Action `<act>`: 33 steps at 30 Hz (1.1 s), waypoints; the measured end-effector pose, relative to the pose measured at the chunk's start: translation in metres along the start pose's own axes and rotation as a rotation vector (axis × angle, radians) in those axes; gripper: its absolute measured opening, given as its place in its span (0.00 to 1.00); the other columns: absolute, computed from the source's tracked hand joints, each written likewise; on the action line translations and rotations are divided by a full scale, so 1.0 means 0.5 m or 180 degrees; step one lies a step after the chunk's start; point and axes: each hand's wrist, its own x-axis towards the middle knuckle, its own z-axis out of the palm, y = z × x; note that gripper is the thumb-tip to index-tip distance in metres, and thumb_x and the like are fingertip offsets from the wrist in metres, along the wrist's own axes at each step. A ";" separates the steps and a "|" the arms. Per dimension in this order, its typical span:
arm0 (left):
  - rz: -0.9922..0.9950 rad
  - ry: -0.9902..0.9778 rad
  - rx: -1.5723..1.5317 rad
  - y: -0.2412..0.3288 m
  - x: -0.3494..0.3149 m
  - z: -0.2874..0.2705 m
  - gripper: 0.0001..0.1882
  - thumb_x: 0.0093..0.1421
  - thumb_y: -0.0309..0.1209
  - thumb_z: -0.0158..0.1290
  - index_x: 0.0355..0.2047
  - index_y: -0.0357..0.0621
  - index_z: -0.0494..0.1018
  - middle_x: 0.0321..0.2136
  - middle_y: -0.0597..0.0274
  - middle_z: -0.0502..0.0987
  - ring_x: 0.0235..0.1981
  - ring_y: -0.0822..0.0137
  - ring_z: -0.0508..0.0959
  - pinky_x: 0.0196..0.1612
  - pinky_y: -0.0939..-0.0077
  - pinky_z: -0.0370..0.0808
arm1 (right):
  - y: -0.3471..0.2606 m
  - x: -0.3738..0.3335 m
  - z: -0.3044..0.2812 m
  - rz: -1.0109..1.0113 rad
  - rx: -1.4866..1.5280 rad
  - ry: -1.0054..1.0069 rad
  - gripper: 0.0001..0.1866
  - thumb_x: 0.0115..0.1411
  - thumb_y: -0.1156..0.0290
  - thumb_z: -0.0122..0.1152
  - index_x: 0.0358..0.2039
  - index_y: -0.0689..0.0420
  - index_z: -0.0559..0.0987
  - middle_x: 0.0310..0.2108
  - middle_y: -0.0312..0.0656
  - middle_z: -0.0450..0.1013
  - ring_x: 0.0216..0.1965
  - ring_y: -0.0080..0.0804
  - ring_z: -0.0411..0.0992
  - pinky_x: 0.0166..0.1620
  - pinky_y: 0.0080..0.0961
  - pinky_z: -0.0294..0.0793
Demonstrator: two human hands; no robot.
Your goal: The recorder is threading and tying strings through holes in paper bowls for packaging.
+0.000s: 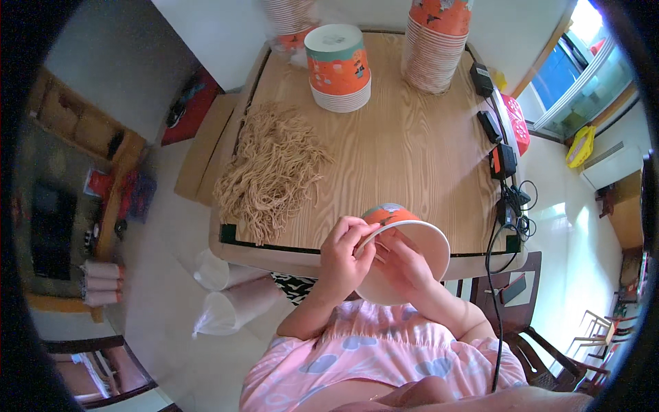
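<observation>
Just over the near edge of the table I have a paper bucket (436, 257), tilted with its wide mouth toward me. It is orange printed outside and white inside. My left hand (347, 257) is closed on the rim at its left side, fingertips pinching the edge. My right hand (406, 262) reaches inside the mouth, its fingers stretched toward the left inner wall near my left fingertips. I cannot make out anything held in it. A tangled heap of tan, yarn-like strands (271, 168) lies on the table to the left.
An upside-down stack of paper buckets (338, 72) stands far on the wooden table (384, 151). A taller stack (434, 51) rises at the far right. Black adapters and cables (504, 161) run along the right edge. Plastic-wrapped stacks (240, 302) lie on the floor; a chair (511, 295) stands right.
</observation>
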 end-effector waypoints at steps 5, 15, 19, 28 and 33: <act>0.0090 0.0008 0.0070 -0.003 0.002 0.003 0.12 0.48 0.18 0.51 0.34 0.40 0.74 0.30 0.58 0.71 0.30 0.65 0.74 0.30 0.77 0.70 | 0.002 0.002 0.005 -0.0015 0.0111 0.0154 0.14 0.60 0.71 0.51 0.46 0.59 0.68 0.43 0.42 0.68 0.48 0.35 0.67 0.53 0.30 0.67; -0.0302 0.0169 -0.0094 -0.019 0.002 0.008 0.15 0.50 0.18 0.50 0.40 0.41 0.70 0.27 0.63 0.72 0.25 0.73 0.69 0.29 0.80 0.67 | 0.000 0.011 0.040 -0.0196 0.0022 0.0029 0.09 0.61 0.72 0.49 0.41 0.60 0.70 0.41 0.41 0.70 0.47 0.32 0.68 0.53 0.28 0.67; -0.0281 0.0134 -0.0053 -0.014 0.003 0.006 0.15 0.50 0.18 0.51 0.40 0.41 0.70 0.27 0.63 0.72 0.25 0.73 0.68 0.29 0.80 0.67 | 0.010 0.016 0.028 -0.0123 0.0085 0.0075 0.09 0.61 0.71 0.49 0.41 0.59 0.70 0.40 0.40 0.70 0.45 0.31 0.68 0.51 0.27 0.68; -0.0134 0.0008 -0.0005 -0.008 0.001 -0.003 0.18 0.49 0.19 0.49 0.43 0.42 0.70 0.28 0.61 0.70 0.25 0.69 0.69 0.28 0.77 0.68 | 0.008 0.014 0.027 -0.0151 0.0065 0.0040 0.09 0.61 0.72 0.50 0.42 0.58 0.70 0.40 0.39 0.70 0.45 0.31 0.68 0.50 0.29 0.68; -0.0102 -0.0335 -0.0062 -0.003 0.008 -0.019 0.18 0.51 0.19 0.50 0.44 0.42 0.71 0.31 0.63 0.69 0.25 0.74 0.69 0.27 0.84 0.67 | 0.001 0.008 0.035 -0.0114 -0.0016 0.0021 0.10 0.61 0.72 0.50 0.43 0.58 0.70 0.41 0.39 0.69 0.45 0.31 0.68 0.50 0.28 0.67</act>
